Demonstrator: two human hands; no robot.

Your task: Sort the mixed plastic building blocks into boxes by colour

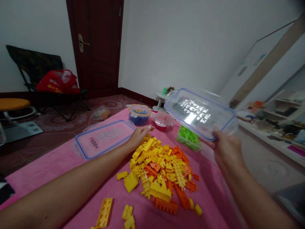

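My right hand point(227, 148) is closed on the near corner of a transparent plastic lid point(209, 116) with a blue seal, holding it tilted above the table. My left hand point(141, 135) lies with fingers stretched out at the far left edge of a heap of yellow toy bricks point(157, 159). Orange toy bricks point(182, 190) are mixed in on the right side of that heap. Left of my left hand, a second blue-sealed lid point(107, 138) lies flat on the pink cloth point(95, 184). Below the raised lid stands a box of green bricks point(188, 138).
Behind the heap are a round container of blue pieces point(139, 115) and a transparent container with red contents point(163, 121). A few loose yellow bricks point(105, 211) lie near the front. A folding chair with a red bag point(58, 82) stands left; a cluttered shelf point(281, 121) is right.
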